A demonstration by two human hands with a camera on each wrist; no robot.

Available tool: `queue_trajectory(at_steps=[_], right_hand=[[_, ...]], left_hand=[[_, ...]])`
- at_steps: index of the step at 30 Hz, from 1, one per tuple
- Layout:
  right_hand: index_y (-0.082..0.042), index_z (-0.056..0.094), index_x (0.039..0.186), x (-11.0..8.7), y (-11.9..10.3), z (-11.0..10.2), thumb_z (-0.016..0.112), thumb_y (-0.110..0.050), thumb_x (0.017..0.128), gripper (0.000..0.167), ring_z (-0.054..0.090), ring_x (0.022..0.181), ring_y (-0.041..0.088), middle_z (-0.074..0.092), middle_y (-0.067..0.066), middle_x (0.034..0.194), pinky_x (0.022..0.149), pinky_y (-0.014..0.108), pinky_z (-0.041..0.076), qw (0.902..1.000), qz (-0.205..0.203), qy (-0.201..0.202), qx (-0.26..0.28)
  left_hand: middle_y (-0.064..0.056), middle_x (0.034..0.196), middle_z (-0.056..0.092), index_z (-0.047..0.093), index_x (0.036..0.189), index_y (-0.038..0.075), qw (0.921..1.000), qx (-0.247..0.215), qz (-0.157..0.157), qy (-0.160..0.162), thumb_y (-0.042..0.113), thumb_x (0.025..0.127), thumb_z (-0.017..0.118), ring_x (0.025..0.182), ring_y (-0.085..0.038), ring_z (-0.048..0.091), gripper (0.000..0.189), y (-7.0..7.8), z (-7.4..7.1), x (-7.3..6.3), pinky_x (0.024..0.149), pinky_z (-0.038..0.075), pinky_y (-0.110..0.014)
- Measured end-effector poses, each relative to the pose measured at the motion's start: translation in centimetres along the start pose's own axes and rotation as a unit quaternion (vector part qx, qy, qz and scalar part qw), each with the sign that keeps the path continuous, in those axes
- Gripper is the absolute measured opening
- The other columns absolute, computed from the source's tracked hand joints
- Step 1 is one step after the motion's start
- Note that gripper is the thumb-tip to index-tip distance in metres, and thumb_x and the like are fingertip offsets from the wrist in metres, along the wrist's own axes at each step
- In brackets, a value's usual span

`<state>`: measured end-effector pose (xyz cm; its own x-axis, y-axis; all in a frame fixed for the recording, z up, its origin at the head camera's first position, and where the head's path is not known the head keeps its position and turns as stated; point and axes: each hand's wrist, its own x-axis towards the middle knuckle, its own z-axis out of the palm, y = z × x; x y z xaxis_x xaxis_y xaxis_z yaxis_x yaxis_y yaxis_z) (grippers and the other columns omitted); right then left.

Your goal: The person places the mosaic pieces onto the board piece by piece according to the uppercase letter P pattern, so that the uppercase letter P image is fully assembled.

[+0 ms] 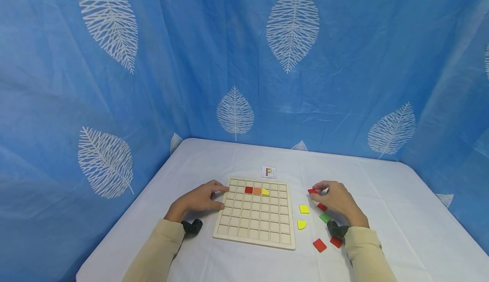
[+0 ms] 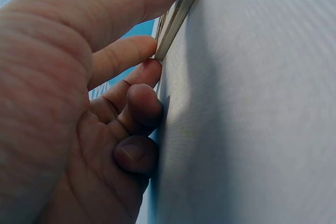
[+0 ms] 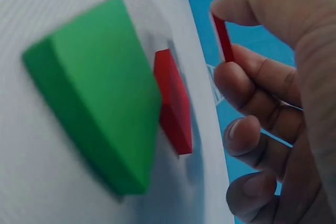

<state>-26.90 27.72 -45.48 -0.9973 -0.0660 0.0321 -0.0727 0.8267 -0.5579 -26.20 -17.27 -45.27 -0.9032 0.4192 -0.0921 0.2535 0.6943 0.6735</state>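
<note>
Between thumb and fingertips my right hand (image 1: 337,197) pinches a red square tile (image 3: 221,38), held above the cloth in the right wrist view. Below that hand lie another red tile (image 3: 174,103) and a green tile (image 3: 100,98). My left hand (image 1: 200,196) rests at the left edge of a wooden grid board (image 1: 254,244), with thumb and index finger touching its rim. In one row near the board's far side sit a dark red tile (image 1: 248,190), an orange tile (image 1: 257,191) and a yellow tile with a curved edge (image 1: 265,192).
Behind the board lies a small pattern card (image 1: 268,172) with a coloured figure on a grid. Right of the board are a yellow square (image 1: 304,209), a yellow rounded tile (image 1: 302,224) and red tiles (image 1: 319,245). A blue leaf-print curtain (image 1: 336,82) surrounds the white-covered table (image 1: 405,214).
</note>
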Motion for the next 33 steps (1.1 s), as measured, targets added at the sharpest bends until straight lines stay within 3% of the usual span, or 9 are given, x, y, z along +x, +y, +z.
queue_trajectory(at_steps=[12,25,33], right_hand=[[-0.013,0.072,0.113,-0.5,-1.5,-1.0,0.077,-0.034,0.086,0.034,0.053,0.081,0.021,0.068,0.006,0.105,0.058,0.031,0.047,0.9987,-0.012,0.027,0.042],[-0.014,0.074,0.109,-1.0,-3.3,-2.1,0.079,-0.033,0.085,0.031,0.054,0.073,0.019,0.071,0.005,0.102,0.055,0.028,0.045,0.9911,-0.096,0.088,0.027],[-0.015,0.075,0.104,-1.3,-4.3,-1.9,0.081,-0.023,0.083,0.023,0.054,0.066,0.012,0.072,0.002,0.094,0.053,0.025,0.045,0.9766,-0.165,0.134,0.035]], left_hand=[[0.000,0.124,0.056,0.063,0.138,0.020,1.0000,0.000,0.000,-0.001,0.029,0.082,0.082,0.097,-0.017,0.048,0.059,0.1,-0.1,0.1,0.083,0.042,-0.036],[0.001,0.125,0.055,0.062,0.138,0.021,1.0000,0.000,0.000,-0.001,0.028,0.083,0.081,0.098,-0.017,0.048,0.059,-0.2,0.0,0.0,0.084,0.042,-0.035],[0.001,0.124,0.055,0.062,0.138,0.020,1.0000,0.001,0.002,-0.001,0.029,0.083,0.081,0.096,-0.017,0.048,0.059,-0.2,0.0,-0.1,0.082,0.041,-0.034]])
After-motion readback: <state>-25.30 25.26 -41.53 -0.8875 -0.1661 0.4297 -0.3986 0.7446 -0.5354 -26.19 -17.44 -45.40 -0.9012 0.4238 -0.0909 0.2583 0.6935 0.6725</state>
